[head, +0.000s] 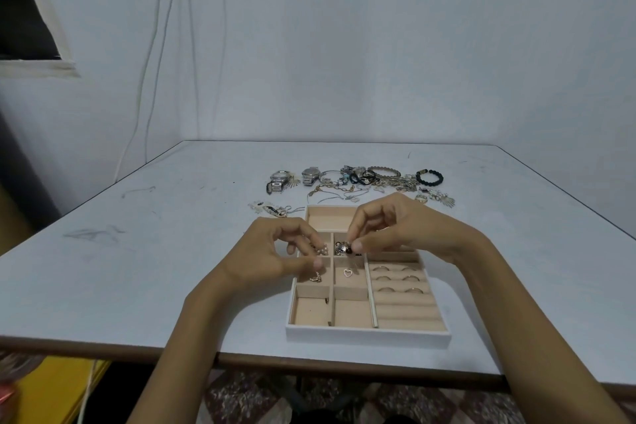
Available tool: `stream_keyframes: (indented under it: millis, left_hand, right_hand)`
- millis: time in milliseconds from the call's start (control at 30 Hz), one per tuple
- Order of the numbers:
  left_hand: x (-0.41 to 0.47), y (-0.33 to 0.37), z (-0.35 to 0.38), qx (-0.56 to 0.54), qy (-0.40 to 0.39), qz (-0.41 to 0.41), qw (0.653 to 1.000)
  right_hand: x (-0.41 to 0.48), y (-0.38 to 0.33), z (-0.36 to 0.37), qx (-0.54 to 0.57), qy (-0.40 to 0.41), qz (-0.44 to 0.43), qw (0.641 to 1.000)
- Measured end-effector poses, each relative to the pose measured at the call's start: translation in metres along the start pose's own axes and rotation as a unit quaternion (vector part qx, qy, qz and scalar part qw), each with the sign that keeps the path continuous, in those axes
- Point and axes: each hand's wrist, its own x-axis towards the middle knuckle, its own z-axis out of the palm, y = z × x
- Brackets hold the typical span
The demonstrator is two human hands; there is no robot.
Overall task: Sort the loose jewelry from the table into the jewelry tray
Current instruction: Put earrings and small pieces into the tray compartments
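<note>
A white jewelry tray (367, 337) with beige compartments sits near the table's front edge. Several rings (395, 279) stand in its right-hand ring rolls, and a heart pendant (348, 273) lies in a middle cell. My right hand (392, 227) hovers over the tray's upper cells, thumb and forefinger pinching a small dark and silver piece (344, 247). My left hand (275, 255) is over the tray's left column, fingers pinched around a small gold piece (322, 250). Another gold item (315, 277) lies below it. Loose jewelry (361, 181) is piled beyond the tray.
Two metal watches (279, 180) lie at the pile's left, a black bead bracelet (429, 178) at its right, and a small cluster (272, 209) left of the tray. The white table (137, 268) ends in a brown front edge. A wall stands behind it.
</note>
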Motion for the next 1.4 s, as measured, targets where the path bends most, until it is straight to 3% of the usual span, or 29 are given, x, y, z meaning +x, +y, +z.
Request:
stream_keyframes:
  millis: [333, 567, 667, 800, 967, 1233, 1400]
  left_hand:
    - [0.004, -0.005, -0.004, 0.019, 0.031, 0.04, 0.999]
    - [0.012, -0.022, -0.015, 0.035, 0.243, 0.034, 0.969]
    - [0.015, -0.03, -0.021, 0.066, 0.31, -0.006, 0.949]
    - [0.013, -0.046, -0.02, 0.2, 0.272, -0.125, 0.933]
    - [0.017, -0.051, -0.018, 0.282, 0.196, -0.152, 0.927]
    - [0.046, -0.06, -0.02, 0.384, 0.174, -0.163, 0.892]
    - [0.066, -0.068, -0.023, 0.406, 0.165, -0.162, 0.884]
  right_hand:
    - [0.0, 0.002, -0.002, -0.055, -0.01, -0.003, 0.998]
    - [0.001, 0.005, 0.0, -0.081, -0.015, -0.007, 0.997]
    - [0.002, 0.005, 0.001, -0.093, -0.011, -0.007, 0.996]
    - [0.005, 0.007, 0.002, -0.104, -0.016, -0.007, 0.994]
    - [0.003, 0.006, 0.0, -0.091, -0.004, -0.013, 0.996]
    - [0.005, 0.016, -0.018, 0.011, 0.223, -0.019, 0.975]
    - [0.006, 0.022, -0.023, 0.04, 0.289, 0.007, 0.956]
